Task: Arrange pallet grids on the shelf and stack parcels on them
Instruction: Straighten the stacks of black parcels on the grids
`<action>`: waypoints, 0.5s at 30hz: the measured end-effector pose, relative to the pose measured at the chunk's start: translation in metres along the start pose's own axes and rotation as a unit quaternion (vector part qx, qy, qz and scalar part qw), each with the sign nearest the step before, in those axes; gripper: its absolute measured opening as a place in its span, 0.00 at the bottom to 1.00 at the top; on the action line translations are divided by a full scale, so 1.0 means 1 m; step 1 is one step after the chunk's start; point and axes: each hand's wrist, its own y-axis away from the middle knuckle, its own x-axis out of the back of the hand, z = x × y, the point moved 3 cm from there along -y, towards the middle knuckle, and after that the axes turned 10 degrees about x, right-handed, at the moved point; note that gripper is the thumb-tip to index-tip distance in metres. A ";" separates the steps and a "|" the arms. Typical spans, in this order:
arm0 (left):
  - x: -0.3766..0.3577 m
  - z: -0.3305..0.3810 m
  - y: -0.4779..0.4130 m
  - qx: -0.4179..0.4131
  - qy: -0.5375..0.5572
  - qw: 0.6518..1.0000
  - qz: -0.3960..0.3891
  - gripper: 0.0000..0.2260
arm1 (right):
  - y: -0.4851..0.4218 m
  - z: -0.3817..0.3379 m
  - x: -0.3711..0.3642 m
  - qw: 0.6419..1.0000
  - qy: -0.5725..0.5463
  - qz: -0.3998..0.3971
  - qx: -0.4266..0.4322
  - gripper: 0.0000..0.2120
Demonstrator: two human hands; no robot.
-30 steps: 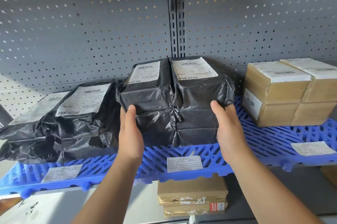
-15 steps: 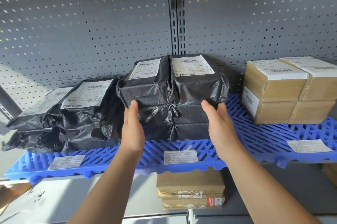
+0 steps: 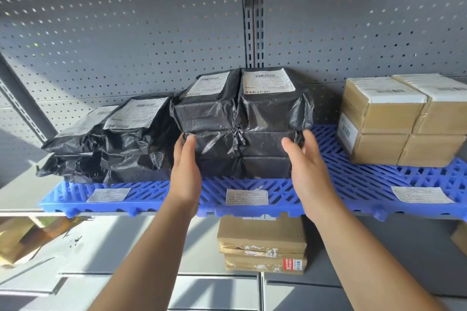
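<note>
A blue pallet grid [image 3: 341, 184] lies along the shelf. In its middle stands a stack of black-wrapped parcels [image 3: 252, 118], several high and two wide, with white labels on top. My left hand [image 3: 185, 171] lies flat against the stack's left side, fingers straight. At the lower right corner of the stack, the fingertips of my right hand [image 3: 308, 169] touch the wrap, thumb apart. Neither hand curls around a parcel. To the left lies a looser pile of black bagged parcels [image 3: 121, 143]; to the right stand taped cardboard boxes [image 3: 394, 121].
A grey perforated back panel [image 3: 126, 32] and a slotted upright [image 3: 254, 20] close the shelf behind. Paper labels [image 3: 246, 197] lie on the grid's front strip. Below the shelf sits a stack of flat brown parcels [image 3: 262, 242]; a yellowish box [image 3: 17, 242] shows at lower left.
The middle black stack has slid back toward the panel. Both hands followed it and now sit lower on its sides. The view has tilted and shifted slightly.
</note>
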 end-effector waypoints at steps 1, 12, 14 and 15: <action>0.001 0.000 0.004 0.001 0.001 1.000 0.002 0.34 | 0.003 0.000 0.001 1.000 -0.003 -0.002 0.003 0.33; 0.014 -0.004 0.050 0.015 -0.043 0.999 0.022 0.25 | 0.032 0.003 0.002 0.998 0.049 0.028 0.018 0.30; 0.018 -0.003 0.058 0.015 -0.059 0.998 0.012 0.26 | 0.040 -0.002 0.000 0.997 0.065 0.040 0.018 0.29; 0.022 -0.002 0.062 0.016 -0.066 0.998 0.005 0.25 | 0.045 -0.006 -0.002 0.996 0.077 0.046 0.021 0.28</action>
